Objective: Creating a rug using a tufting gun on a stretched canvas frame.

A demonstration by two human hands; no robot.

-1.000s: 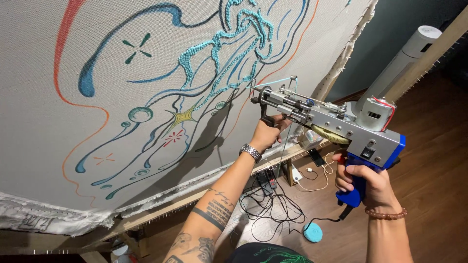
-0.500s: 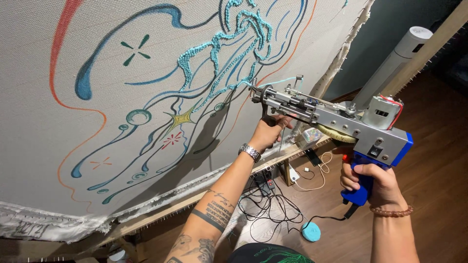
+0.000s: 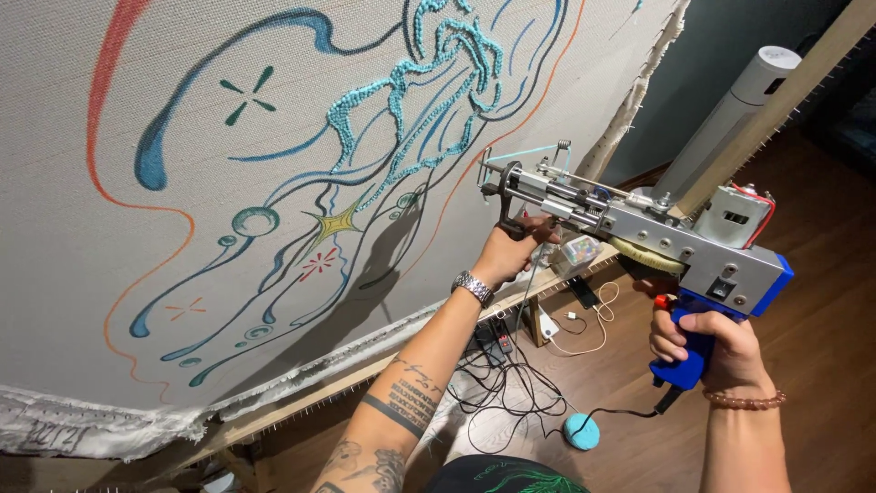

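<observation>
Both hands steady the tufting gun (image 3: 639, 233): right hand (image 3: 707, 342) closed on its blue handle, left hand (image 3: 511, 251) clasping the front grip, needle aimed at the canvas (image 3: 137, 274).

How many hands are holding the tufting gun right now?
2. The left hand grips the front handle of the grey and blue tufting gun near the cloth; the right hand holds its blue rear grip.

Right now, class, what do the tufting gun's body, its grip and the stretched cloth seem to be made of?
Tufting gun body: probably bare metal, matte silver-grey with visible screws.
Grip, held by the right hand: likely moulded plastic, smooth solid blue.
Cloth: woven fabric, pale grey, with a fine grid weave and frayed edges; the raised turquoise lines look like yarn loops.
The left hand holds the dark front handle; its material is unclear.
</observation>
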